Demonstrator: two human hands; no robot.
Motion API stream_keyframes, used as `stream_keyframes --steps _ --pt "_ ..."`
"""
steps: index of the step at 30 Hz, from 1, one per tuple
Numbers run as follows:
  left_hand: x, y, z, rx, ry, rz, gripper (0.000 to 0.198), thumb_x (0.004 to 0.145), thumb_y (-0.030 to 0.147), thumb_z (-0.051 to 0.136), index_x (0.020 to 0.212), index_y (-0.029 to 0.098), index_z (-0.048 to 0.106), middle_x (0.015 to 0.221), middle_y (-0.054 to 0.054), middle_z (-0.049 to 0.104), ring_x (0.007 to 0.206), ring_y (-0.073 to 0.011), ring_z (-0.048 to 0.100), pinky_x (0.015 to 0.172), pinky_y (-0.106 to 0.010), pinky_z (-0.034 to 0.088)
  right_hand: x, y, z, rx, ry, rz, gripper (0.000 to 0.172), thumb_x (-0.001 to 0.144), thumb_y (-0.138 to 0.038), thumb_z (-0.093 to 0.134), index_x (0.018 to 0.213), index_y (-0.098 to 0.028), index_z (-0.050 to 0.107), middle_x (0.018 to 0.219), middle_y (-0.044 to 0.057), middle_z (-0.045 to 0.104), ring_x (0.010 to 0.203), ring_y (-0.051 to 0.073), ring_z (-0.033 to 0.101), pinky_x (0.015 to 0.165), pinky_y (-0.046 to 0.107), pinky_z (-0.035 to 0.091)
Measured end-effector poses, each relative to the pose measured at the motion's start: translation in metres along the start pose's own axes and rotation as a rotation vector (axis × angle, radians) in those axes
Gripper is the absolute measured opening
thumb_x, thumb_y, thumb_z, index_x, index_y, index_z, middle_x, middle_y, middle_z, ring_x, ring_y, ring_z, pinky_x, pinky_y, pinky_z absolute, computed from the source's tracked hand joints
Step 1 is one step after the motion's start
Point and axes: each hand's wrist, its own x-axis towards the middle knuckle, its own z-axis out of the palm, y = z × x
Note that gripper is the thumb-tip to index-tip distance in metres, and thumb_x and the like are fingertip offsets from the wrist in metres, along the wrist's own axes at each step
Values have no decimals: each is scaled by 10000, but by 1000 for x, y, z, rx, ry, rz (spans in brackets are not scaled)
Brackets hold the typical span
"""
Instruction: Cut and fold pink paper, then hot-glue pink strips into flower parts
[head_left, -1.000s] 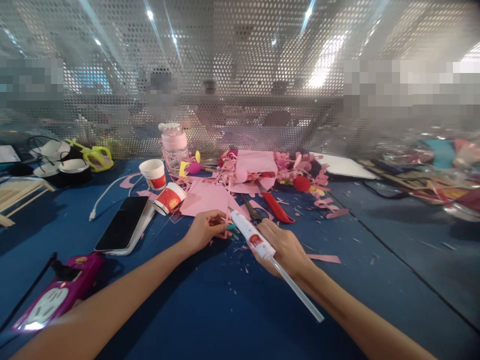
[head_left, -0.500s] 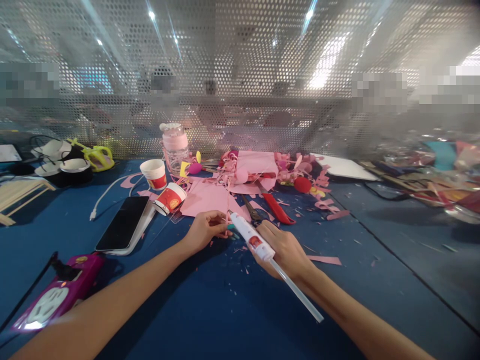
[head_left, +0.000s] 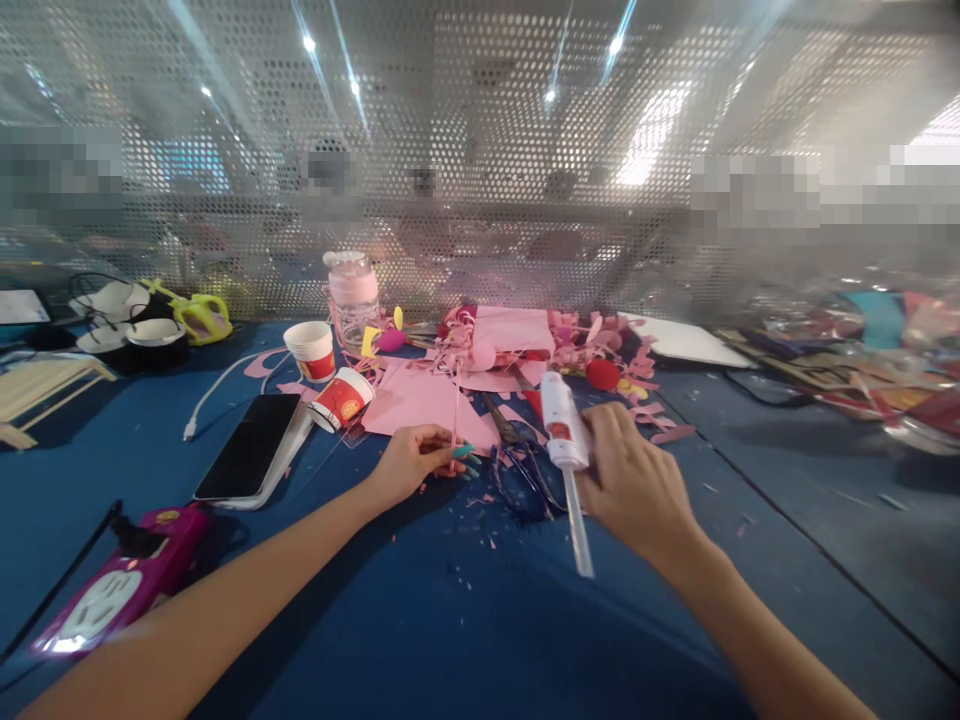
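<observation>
White plastic glue gun (head_left: pixel 559 425) with a clear stick, held over the blue table (head_left: pixel 450 620).
The right hand (head_left: pixel 637 485) grips its body just beside the black-handled scissors (head_left: pixel 506 425); the left hand (head_left: pixel 409 462) pinches a small teal-and-pink paper piece (head_left: pixel 463 452) at the tabletop.

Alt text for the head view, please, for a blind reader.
The right hand grips a white glue gun over the blue table; the left hand pinches a small teal-and-pink piece beside a pink paper sheet and black-handled scissors.

A craft workshop (a messy one): pink paper scraps (head_left: pixel 435 395), scissors (head_left: pixel 504 420), blue table (head_left: pixel 450 620) behind a perforated metal screen (head_left: pixel 480 150).
</observation>
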Motion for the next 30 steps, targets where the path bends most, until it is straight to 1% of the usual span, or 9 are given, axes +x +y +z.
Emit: stream_keyframes --steps 4,8,11,14,17,20,25,27,30 --pt "-1 2 0 25 -19 2 353 604 378 719 819 114 622 756 -58 679 671 -163 662 608 -243 525 5 24 10 -161 -149 214 141 711 -208 438 831 -137 420 855 154 504 747 265 531 522 295 328" --pt "-1 2 0 23 -34 1 361 604 388 716 825 117 627 772 -62 680 675 -160 662 608 -239 524 6 47 32 -166 -303 185 141 678 -144 433 818 -132 444 879 168 524 861 306 509 603 335 364" --pt "-1 2 1 16 -48 -1 376 592 402 720 826 121 634 775 -62 681 663 -155 658 605 -239 524 4 51 39 -169 -337 152 171 672 -104 421 836 -126 465 916 159 522 902 307 485 636 347 369" --pt "-2 2 2 12 -67 -5 378 580 406 725 807 115 638 749 -58 678 643 -150 653 609 -246 525 2 43 30 -239 -255 144 202 689 -128 453 887 -108 486 934 166 512 904 311 464 648 358 370" --pt "-3 2 3 -7 -101 -27 394 581 410 725 802 99 629 726 -57 673 604 -143 646 608 -259 529 2 31 16 -276 -46 133 211 751 -239 490 910 -101 499 936 166 511 882 295 452 667 363 368" --pt "-5 1 4 -2 -179 -52 392 596 398 720 826 95 623 689 -48 665 577 -138 642 573 -243 523 4 15 13 -138 141 -3 204 843 -327 440 772 -151 515 806 91 538 790 216 458 691 318 361" --pt "-6 1 2 5 -265 -53 351 614 378 710 806 100 616 699 -42 658 547 -122 629 527 -216 510 11 -11 33 0 196 -364 309 901 -241 375 637 -170 519 641 34 537 665 156 430 671 272 321" --pt "-6 1 2 4 -279 -51 340 617 367 710 804 100 613 698 -40 657 544 -119 626 522 -212 507 17 -20 39 -11 201 -414 286 895 -227 391 660 -168 543 652 32 550 678 160 421 669 275 301" --pt "-5 1 1 -7 -279 -47 334 626 361 704 813 100 611 698 -40 656 547 -118 625 522 -211 505 25 -30 42 -28 216 -386 261 889 -255 414 692 -170 562 663 29 564 715 170 415 663 281 270"
